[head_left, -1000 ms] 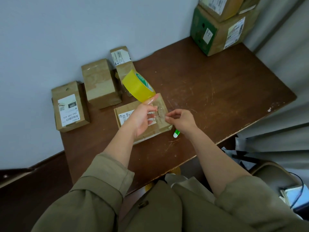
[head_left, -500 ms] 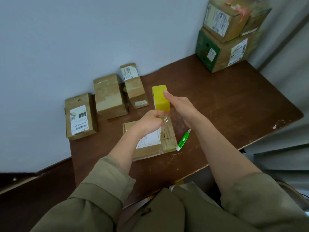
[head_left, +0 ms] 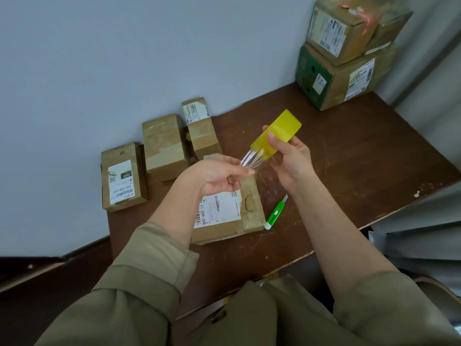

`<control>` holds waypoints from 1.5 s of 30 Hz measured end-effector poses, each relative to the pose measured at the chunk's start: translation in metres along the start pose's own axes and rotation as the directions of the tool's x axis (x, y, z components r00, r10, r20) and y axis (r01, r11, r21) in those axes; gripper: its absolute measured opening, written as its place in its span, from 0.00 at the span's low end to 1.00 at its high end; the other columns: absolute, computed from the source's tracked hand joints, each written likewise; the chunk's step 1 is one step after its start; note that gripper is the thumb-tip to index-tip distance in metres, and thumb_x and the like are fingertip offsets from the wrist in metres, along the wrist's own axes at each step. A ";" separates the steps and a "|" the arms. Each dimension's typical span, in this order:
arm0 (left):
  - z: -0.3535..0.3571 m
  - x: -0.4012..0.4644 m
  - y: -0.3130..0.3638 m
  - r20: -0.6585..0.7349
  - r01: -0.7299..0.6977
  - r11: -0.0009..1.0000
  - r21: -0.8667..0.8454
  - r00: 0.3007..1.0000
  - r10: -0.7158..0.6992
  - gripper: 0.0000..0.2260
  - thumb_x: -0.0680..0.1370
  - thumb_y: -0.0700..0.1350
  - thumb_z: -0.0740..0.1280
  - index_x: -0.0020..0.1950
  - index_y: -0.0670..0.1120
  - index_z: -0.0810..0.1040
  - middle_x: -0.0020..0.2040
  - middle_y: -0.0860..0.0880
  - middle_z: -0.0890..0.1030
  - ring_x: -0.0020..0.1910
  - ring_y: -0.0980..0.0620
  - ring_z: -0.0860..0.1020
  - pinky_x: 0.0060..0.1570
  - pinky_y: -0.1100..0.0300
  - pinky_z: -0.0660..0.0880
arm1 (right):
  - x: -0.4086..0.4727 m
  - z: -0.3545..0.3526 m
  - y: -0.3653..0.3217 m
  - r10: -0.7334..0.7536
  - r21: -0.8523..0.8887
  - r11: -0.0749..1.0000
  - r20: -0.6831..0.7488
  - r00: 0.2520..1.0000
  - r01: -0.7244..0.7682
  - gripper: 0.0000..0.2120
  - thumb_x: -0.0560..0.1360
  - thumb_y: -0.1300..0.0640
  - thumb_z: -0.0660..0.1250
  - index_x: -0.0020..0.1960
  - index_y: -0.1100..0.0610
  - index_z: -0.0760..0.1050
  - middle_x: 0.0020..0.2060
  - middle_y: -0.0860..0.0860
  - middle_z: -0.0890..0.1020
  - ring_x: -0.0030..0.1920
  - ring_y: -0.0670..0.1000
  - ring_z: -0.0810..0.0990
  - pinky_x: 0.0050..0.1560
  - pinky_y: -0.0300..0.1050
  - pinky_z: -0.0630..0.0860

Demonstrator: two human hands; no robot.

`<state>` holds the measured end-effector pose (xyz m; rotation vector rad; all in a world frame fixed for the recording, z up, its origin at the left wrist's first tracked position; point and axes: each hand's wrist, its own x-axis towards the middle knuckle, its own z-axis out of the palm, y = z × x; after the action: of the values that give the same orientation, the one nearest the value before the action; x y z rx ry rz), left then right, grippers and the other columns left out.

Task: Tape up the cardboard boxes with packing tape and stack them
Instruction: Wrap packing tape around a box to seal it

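My right hand [head_left: 290,158] grips the yellow roll of packing tape [head_left: 278,132], held edge-on above the table. My left hand [head_left: 219,174] pinches the free end of the clear tape strip [head_left: 253,158], which stretches a short way from the roll. Below my hands lies a flat cardboard box [head_left: 229,216] with a white shipping label. Three small cardboard boxes stand along the wall: one with a label [head_left: 123,177], a plain one [head_left: 164,146] and a narrow one [head_left: 200,127].
A green and white utility knife [head_left: 275,213] lies right of the flat box. A stack of boxes [head_left: 344,53] fills the far right corner of the brown table [head_left: 361,151]. The table's front edge runs close to my body, with grey curtains on the right.
The roll went from my left hand to my right, which carried it up and to the right. My left hand took the tape end and a short strip is pulled out.
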<state>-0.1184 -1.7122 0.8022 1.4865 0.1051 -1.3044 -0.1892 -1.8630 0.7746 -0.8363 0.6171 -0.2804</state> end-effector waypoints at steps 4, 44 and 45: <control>0.000 0.008 -0.003 -0.075 0.015 0.986 0.163 0.997 -0.003 0.06 0.76 0.35 0.71 0.50 0.41 0.78 0.37 0.51 0.75 0.33 0.57 0.66 0.35 0.65 0.71 | 0.002 -0.005 0.004 -0.058 -0.045 0.998 -0.102 0.993 0.053 0.09 0.73 0.69 0.72 0.52 0.61 0.80 0.48 0.51 0.86 0.49 0.48 0.85 0.58 0.46 0.80; -0.040 -0.003 -0.056 -0.676 -0.200 0.979 0.034 0.717 0.170 0.10 0.82 0.40 0.62 0.40 0.44 0.72 0.36 0.44 0.78 0.32 0.49 0.78 0.37 0.56 0.74 | -0.005 0.033 0.039 0.018 -0.062 0.998 0.123 0.992 -0.010 0.12 0.74 0.69 0.71 0.54 0.58 0.77 0.48 0.51 0.86 0.48 0.48 0.85 0.50 0.43 0.80; -0.048 -0.010 -0.062 -0.683 -0.196 0.980 0.014 0.714 0.153 0.10 0.82 0.40 0.62 0.40 0.44 0.72 0.36 0.44 0.79 0.30 0.50 0.78 0.36 0.57 0.72 | -0.010 0.041 0.045 0.019 -0.091 0.996 0.138 0.990 -0.007 0.11 0.74 0.70 0.72 0.52 0.58 0.77 0.46 0.50 0.86 0.47 0.47 0.85 0.49 0.42 0.80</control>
<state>-0.1322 -1.6467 0.7594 1.8142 0.4688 -0.5343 -0.1719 -1.8047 0.7652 -0.9304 0.5072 -0.1813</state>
